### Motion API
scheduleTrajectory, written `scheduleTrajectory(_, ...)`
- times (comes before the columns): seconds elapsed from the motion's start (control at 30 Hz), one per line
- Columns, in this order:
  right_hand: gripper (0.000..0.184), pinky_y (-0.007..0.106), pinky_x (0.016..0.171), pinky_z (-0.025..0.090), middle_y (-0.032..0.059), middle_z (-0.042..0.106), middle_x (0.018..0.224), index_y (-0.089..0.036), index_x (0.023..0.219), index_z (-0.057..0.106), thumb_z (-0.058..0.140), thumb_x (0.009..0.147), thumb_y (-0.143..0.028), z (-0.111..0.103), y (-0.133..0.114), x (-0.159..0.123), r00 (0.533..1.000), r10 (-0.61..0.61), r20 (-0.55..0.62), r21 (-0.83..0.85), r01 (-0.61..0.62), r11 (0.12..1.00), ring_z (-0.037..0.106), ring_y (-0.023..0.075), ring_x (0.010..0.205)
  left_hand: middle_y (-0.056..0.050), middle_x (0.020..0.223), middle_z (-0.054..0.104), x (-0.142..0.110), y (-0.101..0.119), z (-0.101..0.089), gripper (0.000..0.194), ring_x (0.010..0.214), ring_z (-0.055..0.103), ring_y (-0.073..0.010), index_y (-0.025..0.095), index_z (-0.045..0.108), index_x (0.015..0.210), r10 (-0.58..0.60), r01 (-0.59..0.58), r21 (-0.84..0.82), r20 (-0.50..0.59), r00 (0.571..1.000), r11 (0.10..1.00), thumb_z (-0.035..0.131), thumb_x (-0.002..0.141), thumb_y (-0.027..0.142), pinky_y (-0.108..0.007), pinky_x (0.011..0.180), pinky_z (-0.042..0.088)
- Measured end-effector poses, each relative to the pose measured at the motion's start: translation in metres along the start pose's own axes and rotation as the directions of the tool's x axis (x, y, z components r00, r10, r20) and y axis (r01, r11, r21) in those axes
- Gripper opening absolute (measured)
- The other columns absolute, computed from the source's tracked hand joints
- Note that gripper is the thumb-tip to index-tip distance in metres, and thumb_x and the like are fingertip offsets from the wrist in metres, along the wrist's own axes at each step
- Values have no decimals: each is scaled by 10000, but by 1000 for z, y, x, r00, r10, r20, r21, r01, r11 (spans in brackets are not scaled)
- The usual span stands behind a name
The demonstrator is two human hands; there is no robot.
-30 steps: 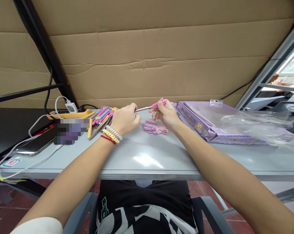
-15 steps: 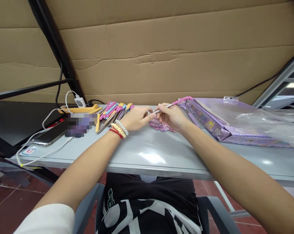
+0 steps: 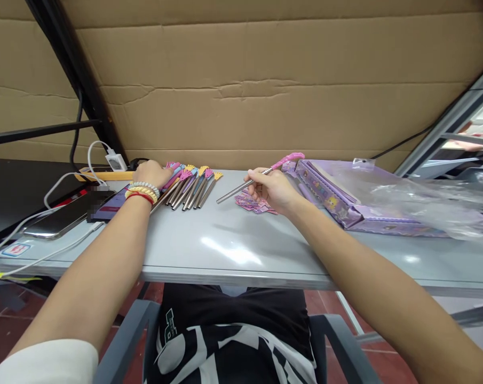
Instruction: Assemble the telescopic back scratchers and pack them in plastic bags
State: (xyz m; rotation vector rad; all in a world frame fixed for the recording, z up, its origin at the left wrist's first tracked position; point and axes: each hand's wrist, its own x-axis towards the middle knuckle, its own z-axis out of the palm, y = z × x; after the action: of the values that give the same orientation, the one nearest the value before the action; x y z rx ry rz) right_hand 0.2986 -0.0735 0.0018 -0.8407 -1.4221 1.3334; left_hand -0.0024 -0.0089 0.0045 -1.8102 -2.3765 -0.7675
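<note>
My right hand (image 3: 274,191) is closed round a pink back scratcher (image 3: 241,191) with a bare metal rod. Its pink hand-shaped end points up to the right, and the rod slants down to the left above the table. Beneath that hand lies a small pile of pink and purple printed paper pieces (image 3: 252,202). My left hand (image 3: 153,174), with bracelets at the wrist, reaches to the left side of a row of back scratchers (image 3: 193,188) in pink, yellow, blue and purple. It touches the handles there; its fingers are mostly hidden.
A purple printed box (image 3: 353,216) with clear plastic wrap (image 3: 417,200) occupies the right side. Phones (image 3: 67,216), a white cable (image 3: 61,250) and a charger plug (image 3: 116,160) lie at left. A cardboard wall (image 3: 241,117) stands behind the grey table (image 3: 209,245).
My left hand has left the rod in my right hand and moved left to the row of back scratchers. My right hand still holds the pink one. The view has shifted slightly.
</note>
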Motion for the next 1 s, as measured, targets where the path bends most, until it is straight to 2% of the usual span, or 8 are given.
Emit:
scheduleTrajectory(0.1,319,202,381,373,9,586,483,-169,696,626,781,690,-448,2,0,-2,1000,-8,16,-8,8,1000,497,88,403,-244,1022,699,0,2,1,459,994,620,-385,115,730,896,-42,39,73,43,998,997,550,730,503,-424,779,462)
scheduleTrajectory(0.2,312,205,382,375,7,581,486,-174,691,622,771,708,-448,2,0,-3,1000,-24,15,-23,25,999,492,87,405,-240,1038,701,1,3,1,412,1017,618,-387,115,732,887,-13,8,86,58,998,996,554,733,453,-423,791,466)
scheduleTrajectory(0.5,317,216,390,372,7,598,507,-178,696,625,782,696,-453,0,3,-1,999,-35,23,-72,37,997,496,92,417,-258,994,703,4,0,3,352,998,626,-399,97,724,871,-37,36,21,29,999,999,577,726,382,-438,795,459)
scheduleTrajectory(0.67,283,201,405,378,-7,585,495,-159,702,624,768,707,-402,2,1,-2,999,-51,-18,-91,50,995,503,81,418,-214,927,708,-1,8,-2,270,903,637,-345,140,657,831,-35,0,-224,-149,988,975,482,840,346,-420,769,449)
scheduleTrajectory(0.73,268,196,392,365,-15,572,481,-154,685,609,744,723,-382,3,-1,-2,992,-91,-89,-76,84,994,480,72,392,-154,922,705,-4,14,-1,237,860,628,-285,168,618,861,25,-106,-339,-234,972,935,441,869,326,-382,753,447)
scheduleTrajectory(0.8,251,194,377,348,-27,556,471,-155,680,595,714,745,-366,2,-3,-1,971,-140,-194,-51,132,990,456,64,369,-97,872,688,-8,20,1,207,805,607,-231,184,584,877,141,-240,-409,-258,956,880,424,878,317,-340,732,440)
scheduleTrajectory(0.9,218,192,369,336,-36,561,485,-160,709,586,670,780,-348,-3,-8,1,931,-175,-320,-20,178,984,451,62,364,-42,804,652,-17,29,5,211,728,568,-180,188,554,907,360,-400,-481,-179,916,780,419,883,349,-292,672,422)
scheduleTrajectory(1.0,237,198,379,342,-26,586,510,-161,748,585,608,830,-382,-9,-12,3,906,-153,-395,26,178,984,463,67,373,-23,771,634,-26,35,5,226,679,536,-163,185,546,893,501,-470,-470,-67,863,747,419,881,372,-279,633,397)
